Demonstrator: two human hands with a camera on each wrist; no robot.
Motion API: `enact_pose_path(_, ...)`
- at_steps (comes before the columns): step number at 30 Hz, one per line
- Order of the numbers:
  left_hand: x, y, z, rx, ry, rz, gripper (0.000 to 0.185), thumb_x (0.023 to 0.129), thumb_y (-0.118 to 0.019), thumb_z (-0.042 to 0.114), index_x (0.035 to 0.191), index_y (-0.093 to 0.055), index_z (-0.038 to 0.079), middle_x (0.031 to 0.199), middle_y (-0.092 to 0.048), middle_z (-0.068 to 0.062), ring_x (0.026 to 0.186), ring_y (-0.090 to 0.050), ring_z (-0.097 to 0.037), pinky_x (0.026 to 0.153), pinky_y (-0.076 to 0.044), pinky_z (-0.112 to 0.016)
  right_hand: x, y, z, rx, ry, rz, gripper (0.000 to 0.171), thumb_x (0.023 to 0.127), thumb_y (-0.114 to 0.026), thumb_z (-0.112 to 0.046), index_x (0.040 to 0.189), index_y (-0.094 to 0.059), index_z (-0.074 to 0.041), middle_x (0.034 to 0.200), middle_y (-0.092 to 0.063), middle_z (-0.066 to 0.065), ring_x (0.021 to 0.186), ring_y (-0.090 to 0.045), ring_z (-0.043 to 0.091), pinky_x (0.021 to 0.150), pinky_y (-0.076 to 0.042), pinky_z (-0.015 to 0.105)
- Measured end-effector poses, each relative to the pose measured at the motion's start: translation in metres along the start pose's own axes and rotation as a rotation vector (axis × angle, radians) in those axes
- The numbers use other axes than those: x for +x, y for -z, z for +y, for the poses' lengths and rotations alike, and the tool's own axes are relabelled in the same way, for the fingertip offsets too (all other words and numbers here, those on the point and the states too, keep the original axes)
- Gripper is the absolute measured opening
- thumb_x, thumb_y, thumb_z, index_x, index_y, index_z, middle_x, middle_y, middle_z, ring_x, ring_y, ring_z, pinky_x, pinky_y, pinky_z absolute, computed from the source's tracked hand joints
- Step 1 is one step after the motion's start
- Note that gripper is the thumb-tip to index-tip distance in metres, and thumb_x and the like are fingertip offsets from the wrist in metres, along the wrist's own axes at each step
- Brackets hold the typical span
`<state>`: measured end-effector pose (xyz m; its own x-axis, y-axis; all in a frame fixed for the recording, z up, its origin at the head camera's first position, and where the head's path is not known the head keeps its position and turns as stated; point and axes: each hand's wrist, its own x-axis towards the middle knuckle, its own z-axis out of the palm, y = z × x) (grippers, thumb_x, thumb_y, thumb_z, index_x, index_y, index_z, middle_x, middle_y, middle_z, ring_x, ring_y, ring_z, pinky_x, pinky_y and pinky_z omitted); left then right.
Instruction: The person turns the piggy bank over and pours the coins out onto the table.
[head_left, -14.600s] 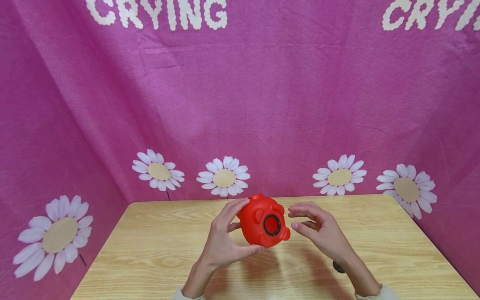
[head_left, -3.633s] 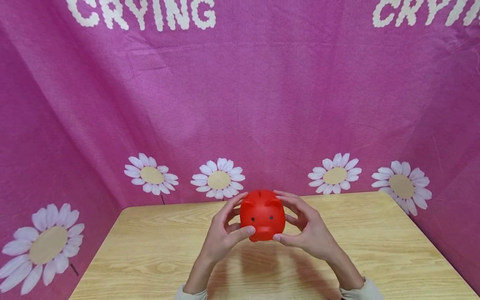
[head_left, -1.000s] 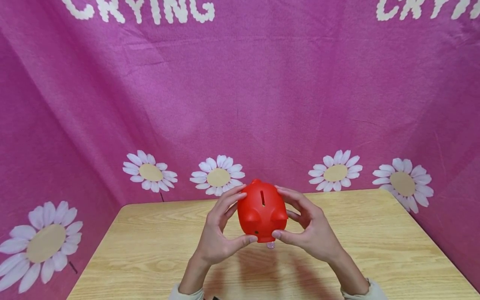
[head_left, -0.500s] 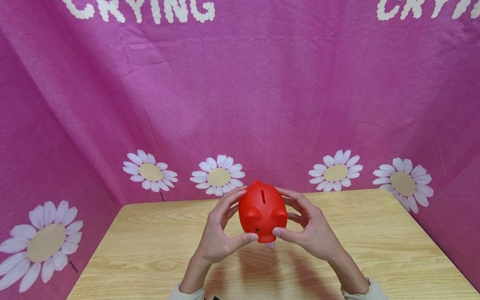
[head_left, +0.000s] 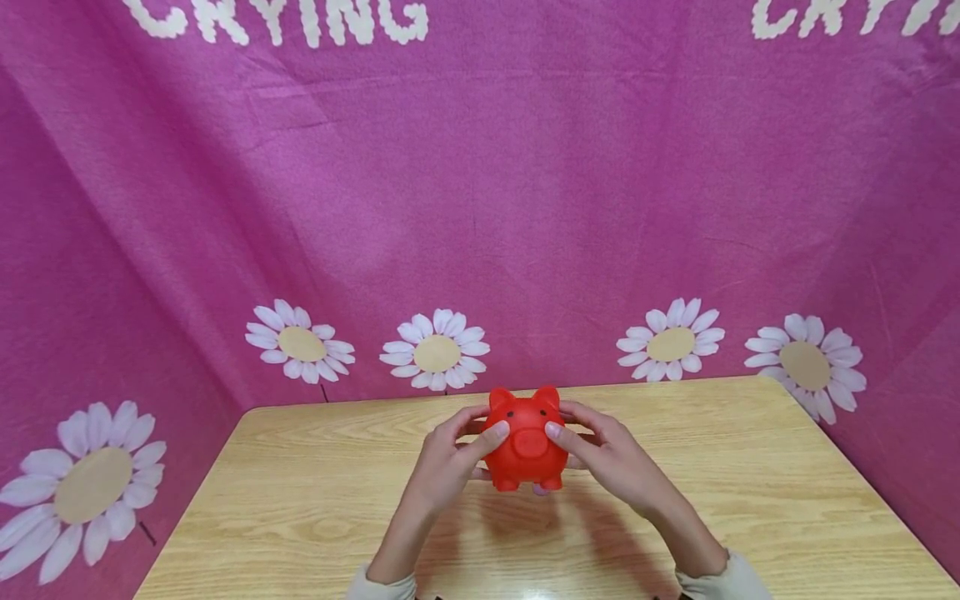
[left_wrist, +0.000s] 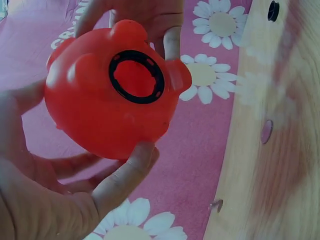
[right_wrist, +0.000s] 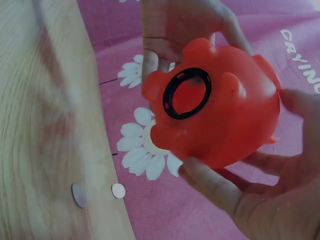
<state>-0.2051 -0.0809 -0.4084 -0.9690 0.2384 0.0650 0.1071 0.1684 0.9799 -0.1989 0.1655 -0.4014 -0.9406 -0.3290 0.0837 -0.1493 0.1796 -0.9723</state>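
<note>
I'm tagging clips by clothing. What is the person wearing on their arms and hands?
Both hands are bare: left hand, right hand. No gloves, rings or watch show. The forearms are bare too. At the bottom edge of the head view, a light, cream-coloured left cuff and right cuff sit pushed up above each wrist. No markings show on them.

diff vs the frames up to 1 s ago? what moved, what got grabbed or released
The red piggy bank was tipped snout-down with its coin slot facing the camera; it is now upright, snout toward the camera. Nothing was released: the left hand and right hand still grip its sides. The wooden table is unchanged.
</note>
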Motion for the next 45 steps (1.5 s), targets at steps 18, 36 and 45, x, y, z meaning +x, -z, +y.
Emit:
enact_pose_path(18, 0.001, -0.004, 0.002, 0.012, 0.030, -0.003, 0.061, 0.101, -0.071, 0.043, 0.148, -0.061, 0.005, 0.130, -0.070, -0.020, 0.099, -0.076, -0.022, 0.077, -0.070, -0.041, 0.003, 0.003, 0.005, 0.080, -0.085, -0.118, 0.058, 0.113, -0.054, -0.036, 0.158, -0.043, -0.001, 0.140, -0.064, 0.025, 0.114, -0.075, 0.026, 0.093, -0.067, 0.041)
enact_pose_path(36, -0.001, 0.007, -0.001, 0.080, -0.054, -0.054, 0.070, 0.094, -0.083, 0.032, 0.157, -0.056, 0.017, 0.144, -0.068, -0.017, 0.115, -0.073, -0.033, 0.087, -0.068, -0.045, -0.001, 0.009, -0.001, 0.062, -0.068, -0.016, 0.065, 0.105, -0.071, -0.026, 0.162, -0.046, -0.007, 0.154, -0.055, 0.028, 0.128, -0.069, 0.033, 0.101, -0.064, 0.037)
enact_pose_path(45, -0.002, 0.008, 0.002, -0.041, -0.279, -0.028, 0.080, 0.084, -0.091, 0.009, 0.156, -0.057, 0.018, 0.153, -0.060, -0.010, 0.132, -0.064, -0.030, 0.102, -0.064, -0.037, -0.005, 0.011, -0.005, 0.069, 0.135, 0.009, 0.070, 0.095, -0.080, -0.009, 0.159, -0.050, -0.012, 0.161, -0.050, 0.017, 0.135, -0.065, 0.026, 0.099, -0.065, 0.035)
